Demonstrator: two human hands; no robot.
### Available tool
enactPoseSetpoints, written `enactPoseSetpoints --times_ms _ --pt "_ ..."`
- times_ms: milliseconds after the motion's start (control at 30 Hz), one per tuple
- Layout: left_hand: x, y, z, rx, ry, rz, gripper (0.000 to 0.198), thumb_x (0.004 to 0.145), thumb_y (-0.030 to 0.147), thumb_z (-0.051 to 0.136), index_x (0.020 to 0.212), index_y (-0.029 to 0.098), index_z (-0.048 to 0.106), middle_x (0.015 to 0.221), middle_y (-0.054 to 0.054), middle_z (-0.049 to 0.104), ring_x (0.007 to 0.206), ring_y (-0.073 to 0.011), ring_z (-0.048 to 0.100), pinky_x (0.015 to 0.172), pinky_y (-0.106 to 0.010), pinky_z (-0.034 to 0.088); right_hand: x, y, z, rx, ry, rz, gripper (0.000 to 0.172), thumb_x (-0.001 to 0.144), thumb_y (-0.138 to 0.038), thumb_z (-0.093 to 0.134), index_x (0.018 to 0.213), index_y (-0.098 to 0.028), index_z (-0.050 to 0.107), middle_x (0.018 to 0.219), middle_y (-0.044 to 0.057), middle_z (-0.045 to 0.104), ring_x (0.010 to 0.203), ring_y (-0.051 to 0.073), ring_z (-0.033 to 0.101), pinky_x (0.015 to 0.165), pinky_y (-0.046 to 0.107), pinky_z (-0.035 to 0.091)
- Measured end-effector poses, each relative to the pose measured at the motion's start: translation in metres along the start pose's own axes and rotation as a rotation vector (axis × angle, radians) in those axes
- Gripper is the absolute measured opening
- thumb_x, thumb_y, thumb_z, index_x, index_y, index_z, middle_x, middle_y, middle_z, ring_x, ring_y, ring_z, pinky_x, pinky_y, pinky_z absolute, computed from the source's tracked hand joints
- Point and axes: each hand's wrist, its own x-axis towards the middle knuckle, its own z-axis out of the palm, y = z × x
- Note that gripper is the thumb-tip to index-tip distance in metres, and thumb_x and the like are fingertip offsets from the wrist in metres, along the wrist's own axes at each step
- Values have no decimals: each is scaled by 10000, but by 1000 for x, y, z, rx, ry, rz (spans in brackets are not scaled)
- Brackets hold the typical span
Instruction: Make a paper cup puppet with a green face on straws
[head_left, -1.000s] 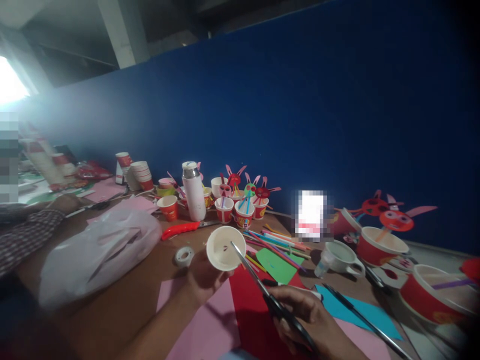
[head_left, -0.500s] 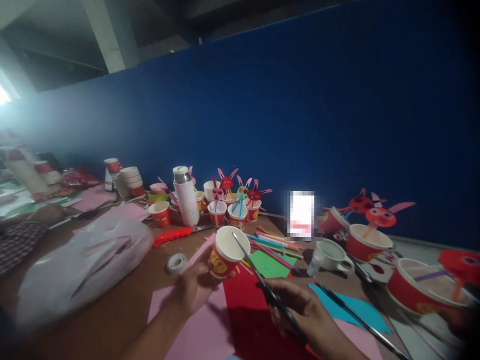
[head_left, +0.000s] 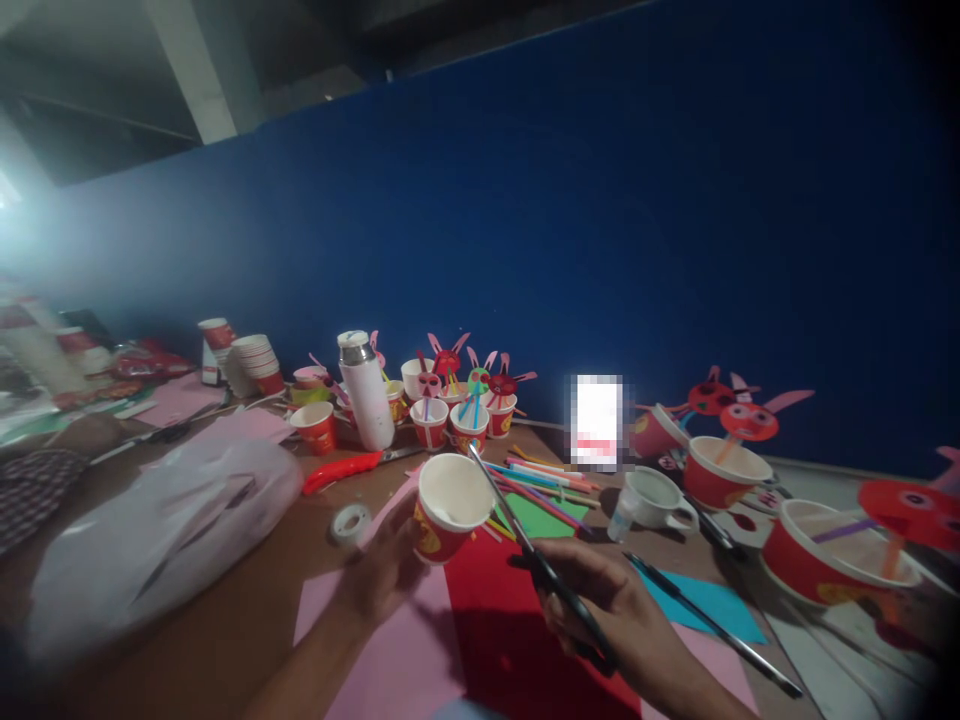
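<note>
My left hand is wrapped round the side of a red and white paper cup, its open mouth tilted towards me. In my right hand is a pair of black-handled scissors, blades together and pointing up and away. Their tip overlaps the cup's right rim in the picture; whether it touches, I cannot tell. Under both hands lie sheets of red paper and pink paper. Just beyond the cup are several coloured sticks and a green paper piece.
Decorated cups with paper rabbit faces stand behind, beside a white flask. A red-handled knife, a tape roll and a plastic bag lie left. A mug, blue paper and a pen are right.
The cup has tipped slightly in my left hand. The scissors' tip has shifted from over the cup's mouth to its far right rim. The whole view has moved a little.
</note>
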Motion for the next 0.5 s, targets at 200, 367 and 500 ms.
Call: enactPoseSetpoints --times_ms 200,367,500 --pt "2 2 -5 109 116 60 475 673 268 747 1123 319 605 1111 7 665 982 -178 616 836 -254 491 -3 -13 1 -105 -21 72 427 697 -400 708 1040 -161 622 569 -33 523 474 64 449 451 173 376" --pt "1 8 4 310 -83 89 630 667 326 745 1250 246 519 1322 -94 515 1194 -293 472 948 -327 427 -8 -42 2 -310 27 194 355 759 -328 611 1085 -187 621 589 -34 542 471 62 439 429 159 351" --pt "2 5 2 452 -217 62 687 697 371 711 1308 195 453 1345 -136 474 1252 -327 395 1012 -380 359 -11 -54 -6 -454 -33 264 332 778 -250 551 1094 -174 621 606 -25 569 440 49 426 390 145 302"
